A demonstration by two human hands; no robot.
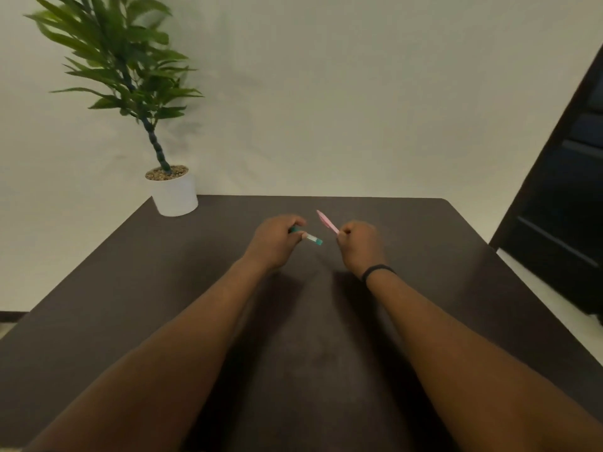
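Note:
My left hand (277,241) grips a teal and white pen (312,238), whose free end points right toward the other hand. My right hand (359,244) holds a pink pen (327,221), its tip angled up and to the left. Both hands hover over the middle of the dark brown table (163,305), a short gap between the two pens. A black band circles my right wrist (378,270). The parts of both pens inside the fists are hidden.
A green plant in a white pot (174,194) stands at the table's far left corner against a pale wall. A dark door or cabinet (564,203) rises at the right, past the table's right edge.

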